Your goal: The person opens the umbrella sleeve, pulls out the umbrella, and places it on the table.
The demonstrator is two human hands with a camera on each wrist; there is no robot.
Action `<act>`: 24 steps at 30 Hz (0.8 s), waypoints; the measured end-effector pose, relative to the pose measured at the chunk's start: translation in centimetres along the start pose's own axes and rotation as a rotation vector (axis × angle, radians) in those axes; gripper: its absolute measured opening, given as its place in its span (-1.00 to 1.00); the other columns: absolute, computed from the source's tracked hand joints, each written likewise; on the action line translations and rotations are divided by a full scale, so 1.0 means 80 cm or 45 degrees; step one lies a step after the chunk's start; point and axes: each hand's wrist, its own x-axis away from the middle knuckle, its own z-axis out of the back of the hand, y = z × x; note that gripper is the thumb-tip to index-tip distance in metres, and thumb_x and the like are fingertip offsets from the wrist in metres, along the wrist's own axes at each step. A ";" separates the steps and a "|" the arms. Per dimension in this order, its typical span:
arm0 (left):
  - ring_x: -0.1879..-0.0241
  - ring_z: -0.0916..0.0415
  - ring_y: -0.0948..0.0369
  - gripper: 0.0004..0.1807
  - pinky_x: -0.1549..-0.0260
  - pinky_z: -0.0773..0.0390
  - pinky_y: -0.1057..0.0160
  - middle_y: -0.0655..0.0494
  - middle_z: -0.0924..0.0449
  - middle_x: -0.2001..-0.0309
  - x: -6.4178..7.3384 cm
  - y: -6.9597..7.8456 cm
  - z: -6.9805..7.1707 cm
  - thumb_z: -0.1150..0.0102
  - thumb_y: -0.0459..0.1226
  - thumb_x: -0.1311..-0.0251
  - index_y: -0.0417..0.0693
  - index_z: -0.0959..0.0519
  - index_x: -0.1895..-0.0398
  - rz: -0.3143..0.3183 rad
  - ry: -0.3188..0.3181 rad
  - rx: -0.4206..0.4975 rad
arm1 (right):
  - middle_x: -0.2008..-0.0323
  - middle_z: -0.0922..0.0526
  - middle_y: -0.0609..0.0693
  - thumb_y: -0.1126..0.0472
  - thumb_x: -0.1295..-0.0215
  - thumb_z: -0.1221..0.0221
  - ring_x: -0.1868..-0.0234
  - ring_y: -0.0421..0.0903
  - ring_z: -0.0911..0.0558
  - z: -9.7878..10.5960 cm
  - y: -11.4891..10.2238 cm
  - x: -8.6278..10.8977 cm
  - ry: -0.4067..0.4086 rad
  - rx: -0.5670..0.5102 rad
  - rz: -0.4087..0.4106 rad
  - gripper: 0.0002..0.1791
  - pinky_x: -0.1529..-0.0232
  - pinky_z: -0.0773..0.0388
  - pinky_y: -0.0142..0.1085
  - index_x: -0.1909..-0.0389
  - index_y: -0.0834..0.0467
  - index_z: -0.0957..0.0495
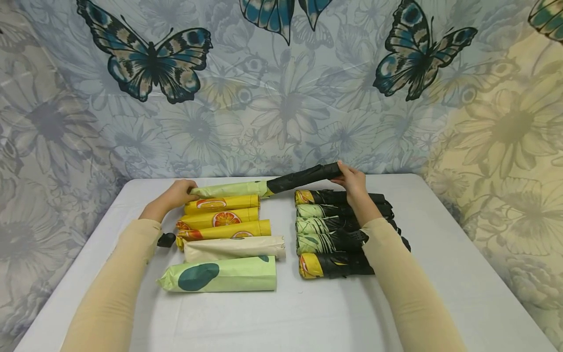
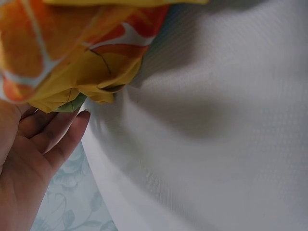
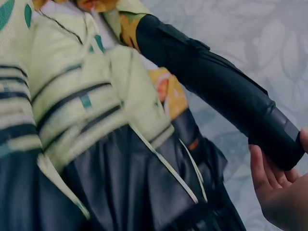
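A long roll of thin material, pale green at its left part and black at its right, spans both hands beyond the other rolls. My left hand [image 1: 175,194] holds the left tip of the pale green part [image 1: 233,189]; in the left wrist view yellow material hides much of this grip. My right hand [image 1: 352,182] grips the far end of the black part [image 1: 303,178], thumb and fingers on either side of it. That black part slants up to the right, over the back of the table. Just in front of the green part lies a yellow roll with orange slices [image 1: 237,202].
Several yellow, cream [image 1: 233,248] and green rolls [image 1: 246,276] lie stacked front to back at left on the white table [image 1: 220,322]. Several black rolls with green or yellow ends [image 1: 332,264] line up at right. A small black piece [image 1: 166,239] sits by my left wrist.
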 end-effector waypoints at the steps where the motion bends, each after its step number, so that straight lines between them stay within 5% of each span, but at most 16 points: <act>1: 0.41 -0.40 0.12 -0.89 0.38 -0.42 0.19 -0.14 -0.58 0.37 0.000 0.000 0.000 -0.21 -0.39 -0.23 -0.32 -0.58 0.29 0.000 0.001 -0.001 | 0.45 -0.61 -0.15 0.01 -0.43 -0.09 0.47 -0.27 -0.66 0.004 -0.001 -0.001 0.008 -0.019 0.001 -0.35 -0.03 -0.65 -0.27 -0.35 0.37 -0.28; 6: 0.39 -0.42 0.11 -0.88 0.37 -0.44 0.18 -0.17 -0.59 0.33 0.001 0.002 0.000 -0.20 -0.39 -0.24 -0.33 -0.57 0.26 0.002 -0.002 0.009 | 0.55 -0.63 -0.16 0.06 -0.43 -0.09 0.56 -0.27 -0.66 0.023 -0.004 -0.007 0.055 -0.103 0.018 -0.38 0.23 -0.69 -0.40 -0.32 0.40 -0.29; 12: 0.35 -0.45 0.08 -0.87 0.33 -0.47 0.15 -0.20 -0.61 0.28 -0.001 0.003 -0.001 -0.20 -0.39 -0.24 -0.33 -0.57 0.23 0.017 -0.003 0.019 | 0.66 -0.61 -0.10 0.13 -0.42 -0.11 0.66 -0.24 -0.65 0.048 -0.006 -0.010 0.176 -0.246 -0.007 -0.69 0.45 -0.67 -0.42 0.05 0.32 -0.43; 17: 0.34 -0.43 0.07 -0.86 0.32 -0.45 0.14 -0.19 -0.61 0.29 -0.001 0.001 -0.001 -0.20 -0.39 -0.24 -0.33 -0.57 0.22 0.018 -0.002 0.010 | 0.65 -0.61 -0.09 0.14 -0.43 -0.08 0.65 -0.22 -0.65 0.072 -0.008 -0.009 0.238 -0.297 -0.076 -0.59 0.48 -0.67 -0.41 -0.13 0.34 -0.40; 24: 0.33 -0.45 0.06 -0.87 0.29 -0.47 0.10 -0.21 -0.61 0.28 -0.001 -0.001 -0.003 -0.19 -0.40 -0.24 -0.34 -0.57 0.23 0.019 -0.001 0.010 | 0.68 -0.60 -0.07 0.10 -0.40 -0.11 0.66 -0.20 -0.63 0.098 0.000 -0.011 0.307 -0.338 -0.170 -0.64 0.49 -0.67 -0.39 -0.07 0.24 -0.42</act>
